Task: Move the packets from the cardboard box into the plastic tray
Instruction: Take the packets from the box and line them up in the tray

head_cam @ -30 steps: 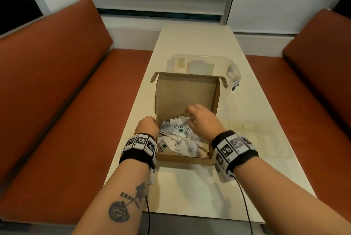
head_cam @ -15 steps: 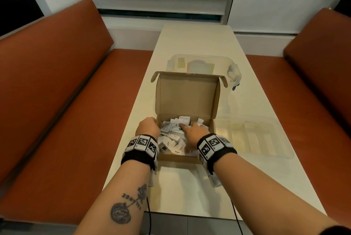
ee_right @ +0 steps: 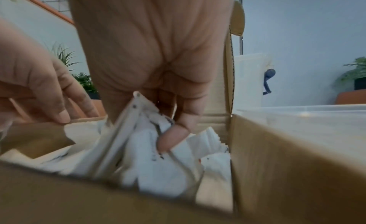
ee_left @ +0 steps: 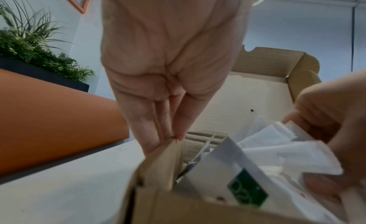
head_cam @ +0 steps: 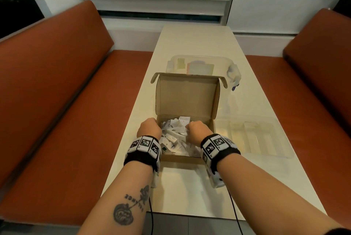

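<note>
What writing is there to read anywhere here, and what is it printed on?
"ugar", the end of a word: on a white packet at the near edge of the cardboard box.
Green label on one packet: white marks, too blurred to read.
Other packets: print too small to read.
Tattoo lettering on the left forearm: upside down, not legible.
Wrist bands: black-and-white code squares, no words.

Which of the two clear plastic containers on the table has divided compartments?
The shallow plastic tray right of the cardboard box; the storage tub behind the box is deeper, with a side latch.

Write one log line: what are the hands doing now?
left hand: pinches cardboard box wall | right hand: grips packets | plastic tray: empty
</note>
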Demonstrator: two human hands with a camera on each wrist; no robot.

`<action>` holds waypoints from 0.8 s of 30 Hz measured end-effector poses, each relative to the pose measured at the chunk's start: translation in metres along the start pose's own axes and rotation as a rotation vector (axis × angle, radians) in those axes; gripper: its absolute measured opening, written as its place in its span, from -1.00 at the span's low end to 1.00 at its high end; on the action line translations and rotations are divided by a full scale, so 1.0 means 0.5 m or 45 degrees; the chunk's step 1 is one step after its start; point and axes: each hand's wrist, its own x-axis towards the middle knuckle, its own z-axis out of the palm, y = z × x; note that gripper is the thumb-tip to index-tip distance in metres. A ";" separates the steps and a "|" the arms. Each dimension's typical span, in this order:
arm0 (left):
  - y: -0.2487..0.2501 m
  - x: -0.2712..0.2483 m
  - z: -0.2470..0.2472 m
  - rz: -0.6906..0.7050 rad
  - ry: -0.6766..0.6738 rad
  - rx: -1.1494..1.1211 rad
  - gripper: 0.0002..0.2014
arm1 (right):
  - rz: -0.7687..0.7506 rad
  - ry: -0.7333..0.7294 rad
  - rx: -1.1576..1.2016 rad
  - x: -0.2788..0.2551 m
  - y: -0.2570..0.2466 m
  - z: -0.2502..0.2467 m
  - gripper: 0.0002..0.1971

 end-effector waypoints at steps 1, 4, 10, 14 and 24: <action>0.001 -0.002 0.000 -0.006 0.021 -0.038 -0.66 | 0.015 0.024 0.056 -0.001 0.004 -0.002 -0.91; 0.011 -0.012 -0.001 0.030 0.225 -0.179 -0.66 | 0.071 0.093 0.248 0.000 0.019 -0.009 -0.81; 0.047 -0.041 0.023 0.466 0.580 -0.482 -0.94 | 0.087 0.286 0.702 -0.003 0.054 -0.040 -0.85; 0.069 -0.031 0.049 0.299 0.116 -0.925 -0.58 | 0.011 0.355 1.027 -0.008 0.064 -0.060 -0.82; 0.088 -0.013 0.070 0.155 -0.541 -1.579 -0.66 | -0.080 0.177 1.120 -0.018 0.067 -0.070 -0.88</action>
